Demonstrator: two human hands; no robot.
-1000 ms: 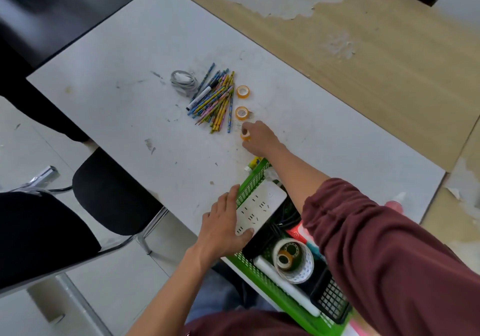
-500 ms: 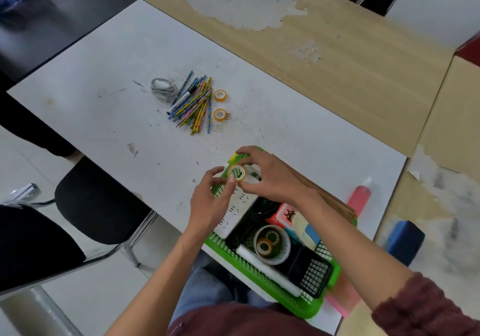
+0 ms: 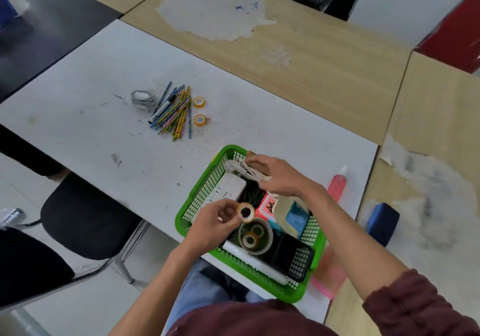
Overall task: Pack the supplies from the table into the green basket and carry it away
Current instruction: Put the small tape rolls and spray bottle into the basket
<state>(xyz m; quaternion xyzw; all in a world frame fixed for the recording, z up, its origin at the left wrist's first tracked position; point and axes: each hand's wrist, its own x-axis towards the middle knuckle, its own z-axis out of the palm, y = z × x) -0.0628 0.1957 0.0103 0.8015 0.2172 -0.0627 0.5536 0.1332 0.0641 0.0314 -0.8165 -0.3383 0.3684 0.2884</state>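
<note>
Green basket (image 3: 205,189), tape roll (image 3: 252,213), white cable (image 3: 235,166)

Green mesh basket (image 3: 207,190) at bench near edge, packed: white power strip (image 3: 228,189), white cord (image 3: 240,169) gripped by right hand (image 3: 281,178) at far end. Left hand (image 3: 215,221) pinches yellow tape roll (image 3: 246,212) above it. Loose on bench: pencil pile (image 3: 176,112), two more rolls (image 3: 199,102), grey cable coil (image 3: 142,97); red glue bottle (image 3: 337,183) beside basket.

Open tabletop (image 3: 104,154) lies between the pencils (image 3: 175,112) and the crowded green basket (image 3: 205,179)
</note>
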